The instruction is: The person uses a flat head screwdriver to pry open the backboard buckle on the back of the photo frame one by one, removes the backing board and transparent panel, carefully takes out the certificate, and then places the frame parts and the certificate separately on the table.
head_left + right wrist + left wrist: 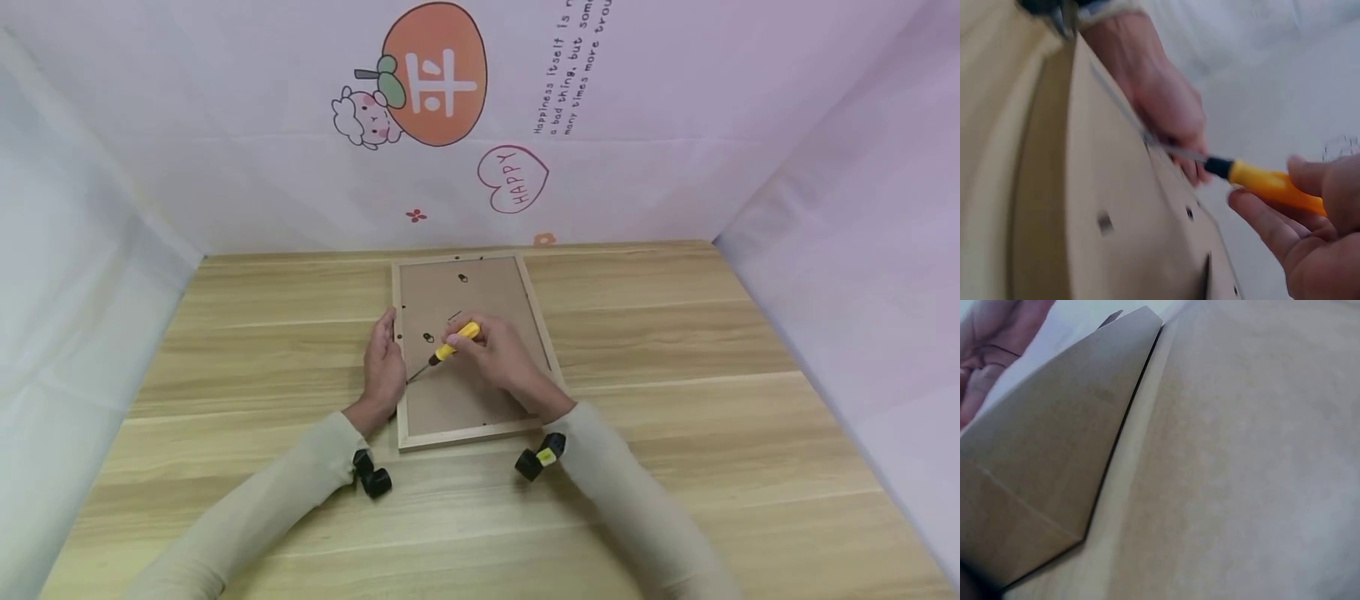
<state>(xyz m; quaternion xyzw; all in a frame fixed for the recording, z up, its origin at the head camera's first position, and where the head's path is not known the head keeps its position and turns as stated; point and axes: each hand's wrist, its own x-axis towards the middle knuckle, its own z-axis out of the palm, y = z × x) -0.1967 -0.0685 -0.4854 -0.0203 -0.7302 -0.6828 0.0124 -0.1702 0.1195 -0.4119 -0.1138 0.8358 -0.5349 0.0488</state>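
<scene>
A wooden picture frame lies back side up on the table, its brown backing board showing. My right hand pinches a screwdriver by its yellow handle. The thin shaft slants down to the left, and its tip meets a small dark tab at the inner left edge. Against the outer left side of the frame rests my left hand, fingers pointing away from me. In the right wrist view, the yellow screwdriver handle lies between thumb and fingers. The left wrist view shows a corner of the frame.
Several small dark tabs sit along the frame's inner edges. Two dark hanger fittings, one far and one nearer, are on the board. A printed white cloth stands behind the wood-grain table, with white cloth at both sides.
</scene>
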